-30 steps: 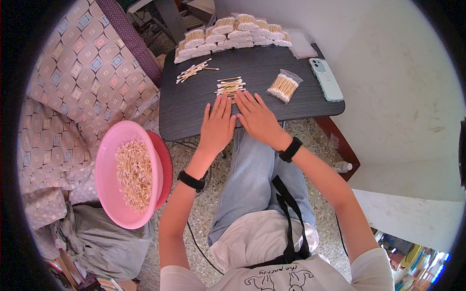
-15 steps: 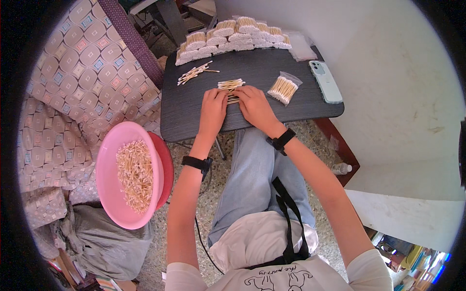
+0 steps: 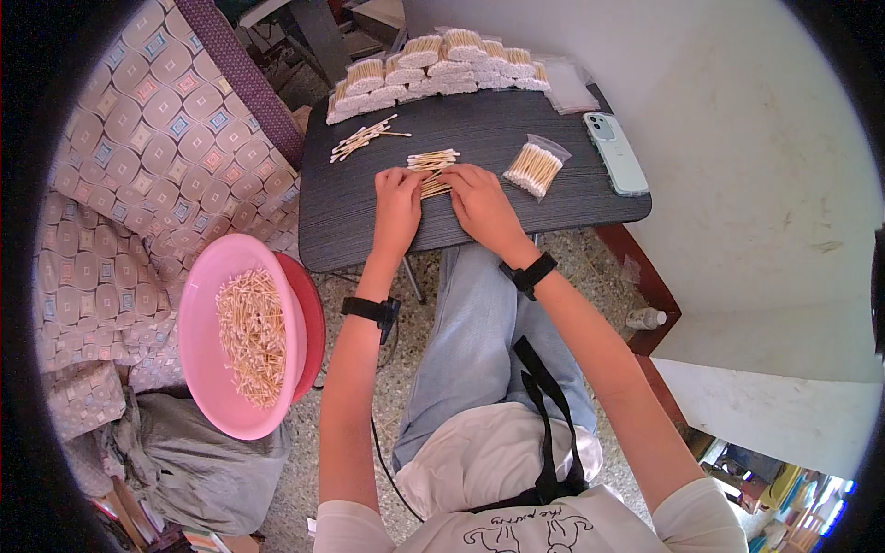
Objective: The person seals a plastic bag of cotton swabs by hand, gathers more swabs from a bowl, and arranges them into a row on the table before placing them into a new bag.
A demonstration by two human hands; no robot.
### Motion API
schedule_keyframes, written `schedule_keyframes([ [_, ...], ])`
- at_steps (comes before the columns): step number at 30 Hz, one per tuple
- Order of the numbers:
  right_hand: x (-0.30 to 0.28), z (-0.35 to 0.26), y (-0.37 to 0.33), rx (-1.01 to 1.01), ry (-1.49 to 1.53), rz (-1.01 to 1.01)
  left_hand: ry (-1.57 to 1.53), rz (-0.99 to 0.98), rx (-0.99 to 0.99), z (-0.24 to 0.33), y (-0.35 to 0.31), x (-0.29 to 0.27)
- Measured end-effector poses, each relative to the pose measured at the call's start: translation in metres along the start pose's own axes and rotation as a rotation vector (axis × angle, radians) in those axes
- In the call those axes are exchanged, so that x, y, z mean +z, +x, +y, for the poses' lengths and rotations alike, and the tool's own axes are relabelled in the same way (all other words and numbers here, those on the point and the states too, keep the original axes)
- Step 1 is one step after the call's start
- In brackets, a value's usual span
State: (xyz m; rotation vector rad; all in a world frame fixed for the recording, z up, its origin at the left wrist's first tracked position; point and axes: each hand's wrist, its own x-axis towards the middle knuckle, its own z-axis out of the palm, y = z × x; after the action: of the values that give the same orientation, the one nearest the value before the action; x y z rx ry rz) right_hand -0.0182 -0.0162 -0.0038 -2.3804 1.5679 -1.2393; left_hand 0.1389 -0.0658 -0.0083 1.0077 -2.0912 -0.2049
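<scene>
Your left hand (image 3: 398,207) and right hand (image 3: 484,205) flank the loose cotton swabs (image 3: 432,161), upper centre of frame, fingers bent at opposite ends; whether either grips cannot be told. Expect light, stiff, snappable sticks that roll; hold them by both tips.

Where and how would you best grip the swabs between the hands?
Probably by both ends at once: left hand from the left, right hand from the right, pressing inward. The swabs lie loosely side by side, running roughly left to right, so their ends point to those sides; a pinch at mid-stick might miss some.
</scene>
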Motion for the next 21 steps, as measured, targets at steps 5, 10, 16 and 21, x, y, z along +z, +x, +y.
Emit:
schedule_keyframes([
  [5,0.000,-0.001,0.000,0.020,-0.021,0.042,-0.013,-0.010,0.000,0.003,-0.001,-0.001],
  [10,-0.001,-0.002,-0.002,0.008,-0.039,0.042,-0.028,-0.027,-0.001,0.004,-0.002,-0.002],
  [16,0.002,0.000,-0.001,-0.009,-0.060,0.033,-0.043,0.059,-0.069,0.005,-0.001,-0.004],
  [21,0.002,-0.001,-0.002,-0.012,-0.083,0.032,0.026,0.045,0.002,0.011,-0.009,-0.008],
])
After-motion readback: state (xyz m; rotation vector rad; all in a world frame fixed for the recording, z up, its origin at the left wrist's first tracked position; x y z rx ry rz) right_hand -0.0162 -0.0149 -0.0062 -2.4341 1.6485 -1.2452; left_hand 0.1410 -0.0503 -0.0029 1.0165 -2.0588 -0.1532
